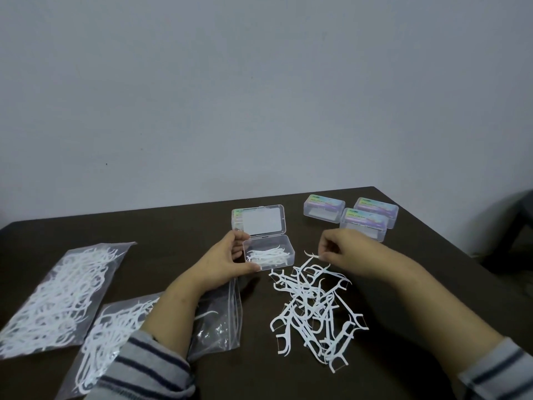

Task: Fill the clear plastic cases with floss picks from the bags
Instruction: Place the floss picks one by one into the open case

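Head view, looking down at a dark brown worktop against a pale grey wall. At the centre sits an open clear plastic rectangular case, lid raised at its far side, with several white floss picks lying inside. The left hand grips the case's left end, thumb at the near corner and fingers curled round the far corner. Just right of the case, the right hand pinches a single white floss pick between fingertips, above the far edge of a loose heap of white floss picks. Three closed clear plastic cases with pastel labels cluster at the far right. On the near left lie two clear zip bags full of floss picks, and a nearly empty clear zip bag lies under the left forearm. Both sleeves are grey with dark stripes.
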